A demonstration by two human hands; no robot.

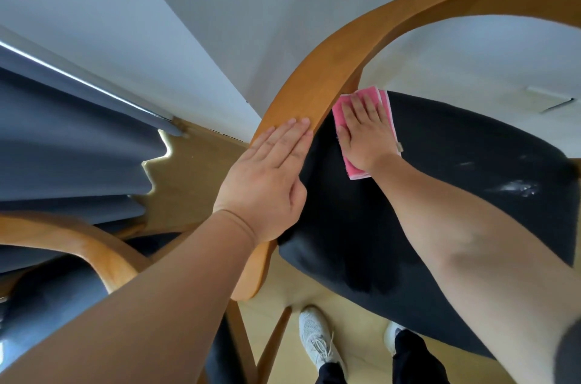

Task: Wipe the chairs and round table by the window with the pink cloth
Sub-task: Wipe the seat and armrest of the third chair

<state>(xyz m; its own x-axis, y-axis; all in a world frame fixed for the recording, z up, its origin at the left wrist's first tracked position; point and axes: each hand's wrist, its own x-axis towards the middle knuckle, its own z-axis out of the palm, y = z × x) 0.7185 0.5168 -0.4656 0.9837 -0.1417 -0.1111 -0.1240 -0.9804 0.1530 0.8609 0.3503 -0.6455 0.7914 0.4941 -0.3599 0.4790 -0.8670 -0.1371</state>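
On the chair [408, 195], both grips flat, uncurled: right hand [366, 129] atop pink cloth [339, 115], left hand [267, 176] along armrest [301, 91].

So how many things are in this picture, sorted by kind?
Chairs: 2, the black-seated chair and a second chair at lower left
Pink cloth: 1
Hands: 2, left hand and right hand
White shoes: 2, left shoe and right shoe
Curtain: 1
Total: 8
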